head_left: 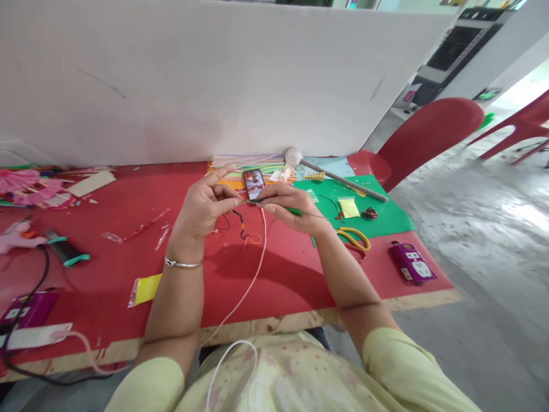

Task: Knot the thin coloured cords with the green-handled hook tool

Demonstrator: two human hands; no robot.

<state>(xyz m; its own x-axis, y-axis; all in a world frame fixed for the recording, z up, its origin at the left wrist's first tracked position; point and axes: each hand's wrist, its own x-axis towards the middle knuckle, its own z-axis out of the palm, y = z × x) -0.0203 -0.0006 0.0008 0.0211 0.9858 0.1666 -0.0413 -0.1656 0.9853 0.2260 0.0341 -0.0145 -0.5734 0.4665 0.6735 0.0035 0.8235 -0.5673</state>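
Both hands meet above the red table, fingertips close together. My left hand (209, 203) is closed in a pinch, with an orange yarn (229, 186) running over its raised index finger down to the fingertips. In my right hand (291, 207) is a slim green-handled crochet hook (294, 211), its thin end pointing at the left fingertips. The small work where the fingers meet is mostly hidden. Just behind the hands lies a phone (254, 184) with a lit picture, a pale cable (257, 269) running from it. Black and orange thread (243, 229) lies below the hands.
On the green sheet (386, 220) are a yellow packet (349, 207) and a grey stick (355, 186). Yellow-handled scissors (358, 236) and a purple box (412, 263) lie rightward. A cutter (66, 249), glue gun (21, 237) and black cord (40, 280) occupy the left.
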